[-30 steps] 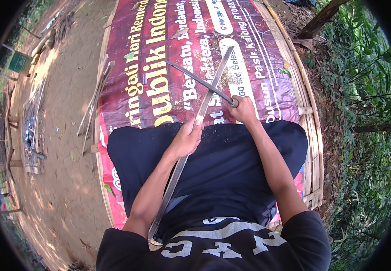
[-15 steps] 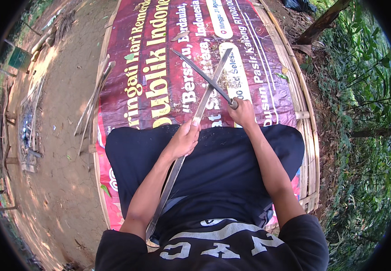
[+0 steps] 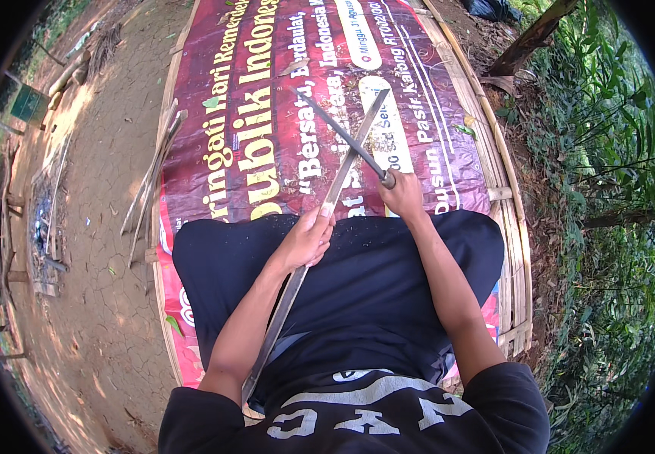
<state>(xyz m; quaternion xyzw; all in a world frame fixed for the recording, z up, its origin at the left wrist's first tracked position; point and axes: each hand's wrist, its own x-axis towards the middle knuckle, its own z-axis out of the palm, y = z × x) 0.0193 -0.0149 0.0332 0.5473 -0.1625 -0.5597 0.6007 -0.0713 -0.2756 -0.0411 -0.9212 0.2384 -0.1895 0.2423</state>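
Observation:
In my left hand [image 3: 307, 239] is a long, flat strip of split bamboo or wood [image 3: 341, 178]. The fingers wrap round it, with the thumb lying along its upper side. Its lower end slants down beside my left forearm to my waist; its far end points forward and right. My right hand [image 3: 403, 195] is closed round the handle of a long knife [image 3: 327, 120], the handle mostly hidden in the fist. The dark narrow blade points forward and left, lying across the strip beyond my left hand and forming an X. Small pale shavings lie beyond the crossing.
I sit on a bamboo-edged platform [image 3: 500, 193] covered by a red printed banner [image 3: 267, 98]. Thin sticks [image 3: 151, 174] lie along its left edge, over cracked bare soil [image 3: 108, 204]. Green plants [image 3: 608, 303] and a slanting wooden post [image 3: 532, 45] stand on the right.
My right hand has shifted slightly left and back toward me, drawing the knife along the strip a little. The left hand keeps its grip. The whole view has tilted slightly.

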